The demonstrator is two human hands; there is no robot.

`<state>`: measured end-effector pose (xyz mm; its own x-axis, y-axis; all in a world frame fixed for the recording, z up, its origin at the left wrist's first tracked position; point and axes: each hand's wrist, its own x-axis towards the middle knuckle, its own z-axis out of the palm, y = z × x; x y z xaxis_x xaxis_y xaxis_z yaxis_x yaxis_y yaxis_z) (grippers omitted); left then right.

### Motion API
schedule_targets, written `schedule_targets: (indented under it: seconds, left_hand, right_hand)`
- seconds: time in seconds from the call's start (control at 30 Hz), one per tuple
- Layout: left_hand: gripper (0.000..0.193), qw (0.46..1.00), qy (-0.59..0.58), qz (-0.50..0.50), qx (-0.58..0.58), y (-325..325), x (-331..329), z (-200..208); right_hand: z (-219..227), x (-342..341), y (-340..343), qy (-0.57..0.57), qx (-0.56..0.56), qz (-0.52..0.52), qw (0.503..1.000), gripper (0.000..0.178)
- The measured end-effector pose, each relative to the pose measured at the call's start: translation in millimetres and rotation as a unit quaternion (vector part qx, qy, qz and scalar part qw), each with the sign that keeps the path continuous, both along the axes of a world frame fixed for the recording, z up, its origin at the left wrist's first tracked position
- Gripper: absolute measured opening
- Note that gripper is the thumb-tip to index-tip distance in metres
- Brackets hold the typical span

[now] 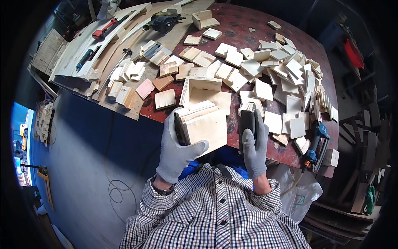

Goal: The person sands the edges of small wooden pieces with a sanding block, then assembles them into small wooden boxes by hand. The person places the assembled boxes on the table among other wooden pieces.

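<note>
Both my hands wear grey gloves. My left hand (176,145) is closed around a stack of pale square wood pieces (205,129), thumb across the near face and fingers along the left side. A dark flat block (247,122) stands on edge in my right hand (254,147), between thumb and fingers; its exact kind I cannot tell. The two hands are a short way apart at the table's near edge. Just beyond them, an L-shaped joined pair of wood boards (203,85) rests on the red table (232,18).
Many loose wood squares (271,122) lie heaped over the middle and right. A blue-black nail gun (317,143) sits at the right edge. Leftward are long boards (78,54), a hammer (126,52), a red tool (103,30) and a black power tool (163,21). A hose (118,191) coils on the floor.
</note>
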<state>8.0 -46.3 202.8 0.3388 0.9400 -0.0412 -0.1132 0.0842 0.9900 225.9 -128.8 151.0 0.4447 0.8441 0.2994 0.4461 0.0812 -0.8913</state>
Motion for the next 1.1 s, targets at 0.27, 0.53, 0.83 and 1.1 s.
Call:
schedule_targets:
  seconds: [0.27,0.53,0.83,1.1]
  left_hand:
    - [0.106,0.969,0.211,0.005,0.128,-2.7,0.2,-0.4]
    - [0.117,0.907,0.256,-0.078,0.325,7.2,-5.3,6.4]
    - [0.134,0.943,0.108,0.062,0.309,-10.3,21.1,-39.1]
    - [0.118,0.98,-0.113,0.084,0.144,4.1,16.6,-34.3]
  right_hand:
    - [13.7,-30.1,-0.1,0.301,-0.01,0.092,0.949,0.067]
    - [11.8,-48.7,0.1,0.632,-0.016,0.065,0.772,0.081]
    - [-27.7,-38.1,-10.3,-0.111,0.071,0.076,0.988,0.054]
    - [18.9,-30.6,-12.6,0.18,0.097,0.042,0.978,0.069]
